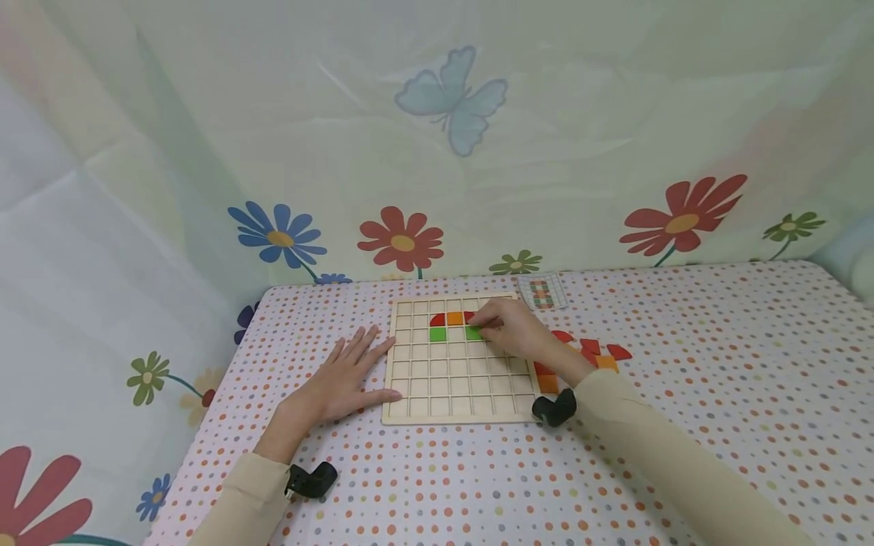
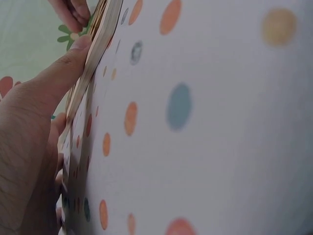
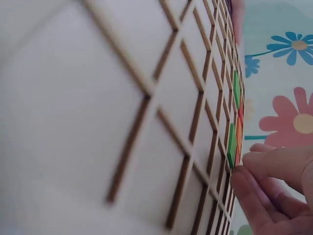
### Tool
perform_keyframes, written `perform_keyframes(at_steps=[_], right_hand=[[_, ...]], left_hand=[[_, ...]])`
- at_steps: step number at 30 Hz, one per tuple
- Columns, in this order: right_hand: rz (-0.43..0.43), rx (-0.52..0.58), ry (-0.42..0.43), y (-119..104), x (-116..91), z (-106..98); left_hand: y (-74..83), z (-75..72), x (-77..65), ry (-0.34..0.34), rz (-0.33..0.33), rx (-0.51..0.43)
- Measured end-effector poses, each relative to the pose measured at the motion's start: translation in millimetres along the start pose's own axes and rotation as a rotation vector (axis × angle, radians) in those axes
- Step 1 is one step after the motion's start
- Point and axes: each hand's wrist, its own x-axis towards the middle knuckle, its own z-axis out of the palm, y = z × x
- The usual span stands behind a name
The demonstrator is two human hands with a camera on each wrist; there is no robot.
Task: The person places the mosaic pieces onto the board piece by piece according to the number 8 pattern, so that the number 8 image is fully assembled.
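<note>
A pale wooden grid board (image 1: pixel 451 387) lies on the table. My left hand (image 1: pixel 341 379) is spread flat at its left side, with thumb and fingertips at the rim; the left wrist view shows the thumb (image 2: pixel 73 58) against the board's edge. My right hand (image 1: pixel 512 327) reaches over the upper right of the grid. Its thumb and fingertips pinch at the edge of a green square tile (image 3: pixel 232 147), which sits in a cell. Partly behind those fingers is a red rounded piece (image 1: pixel 468 317). An orange square (image 1: pixel 454 318), another red rounded piece (image 1: pixel 438 320) and a second green square (image 1: pixel 438 334) fill nearby cells.
Loose red pieces (image 1: pixel 620 352) and orange squares (image 1: pixel 606 364) lie right of the board, partly under the right forearm. A small pattern card (image 1: pixel 542 291) lies behind the board's far right corner. A flowered cloth (image 1: pixel 451 189) hangs behind the dotted tablecloth (image 1: pixel 451 485).
</note>
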Motion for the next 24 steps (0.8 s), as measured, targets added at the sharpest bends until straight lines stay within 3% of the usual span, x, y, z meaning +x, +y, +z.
perform_keyframes(at_steps=[13, 24], right_hand=[[-0.007, -0.059, 0.019, 7, -60, -21], [-0.019, -0.209, 0.033, 15, -108, -30]], left_hand=[[-1.5, 1.9, -2.3, 0.014, 0.010, -0.019], [0.4, -0.2, -1.4, 0.017, 0.020, -0.018]])
